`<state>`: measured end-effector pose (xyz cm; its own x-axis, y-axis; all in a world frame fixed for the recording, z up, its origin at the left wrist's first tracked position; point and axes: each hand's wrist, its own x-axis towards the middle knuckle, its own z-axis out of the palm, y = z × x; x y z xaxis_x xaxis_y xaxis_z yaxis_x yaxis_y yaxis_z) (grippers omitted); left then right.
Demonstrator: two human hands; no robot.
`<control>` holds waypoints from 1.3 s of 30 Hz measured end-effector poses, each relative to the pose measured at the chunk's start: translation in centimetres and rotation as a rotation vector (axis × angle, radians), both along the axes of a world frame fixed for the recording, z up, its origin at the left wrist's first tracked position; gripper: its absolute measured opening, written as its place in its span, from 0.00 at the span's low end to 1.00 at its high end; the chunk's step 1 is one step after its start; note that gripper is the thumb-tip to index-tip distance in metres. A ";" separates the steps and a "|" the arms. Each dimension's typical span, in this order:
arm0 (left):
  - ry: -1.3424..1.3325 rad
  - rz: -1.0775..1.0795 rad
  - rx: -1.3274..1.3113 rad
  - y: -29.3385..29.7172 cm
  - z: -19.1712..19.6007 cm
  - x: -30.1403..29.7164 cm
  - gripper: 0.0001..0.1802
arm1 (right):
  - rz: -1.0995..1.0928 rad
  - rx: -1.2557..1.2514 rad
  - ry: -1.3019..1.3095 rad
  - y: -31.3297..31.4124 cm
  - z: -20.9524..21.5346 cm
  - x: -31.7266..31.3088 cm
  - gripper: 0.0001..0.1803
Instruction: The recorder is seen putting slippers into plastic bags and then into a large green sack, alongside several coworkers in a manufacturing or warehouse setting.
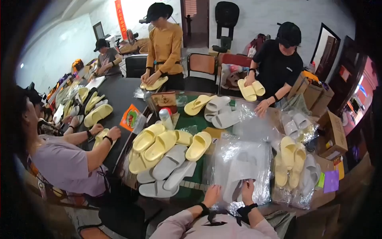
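One stack of clear bags (260,167) is lying ahead of the left hand (213,194) and right hand (247,189), perhaps risking a tear if it is snagging on apparently two grey slippers (243,168) there. Left of both, roughly five yellow slippers (160,145) and four loose grey slippers (169,162) are overlapping. The left hand is half curling, the right hand nearly pinching closed, their hold unclear.
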<state>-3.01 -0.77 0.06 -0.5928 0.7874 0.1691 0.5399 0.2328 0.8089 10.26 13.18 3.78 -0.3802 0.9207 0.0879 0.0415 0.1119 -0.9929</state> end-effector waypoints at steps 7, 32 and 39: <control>0.376 -0.310 -0.083 2.7 4.5 2.6 0.17 | -0.038 -0.083 0.049 -2.4 3.5 3.9 0.17; 0.734 -0.716 -0.741 3.1 0.6 3.1 0.33 | -0.008 0.144 -0.363 -4.0 4.5 12.6 0.05; 0.835 -0.547 -0.513 3.3 -1.9 1.8 0.23 | -0.009 0.110 -0.317 -5.8 4.6 13.1 0.06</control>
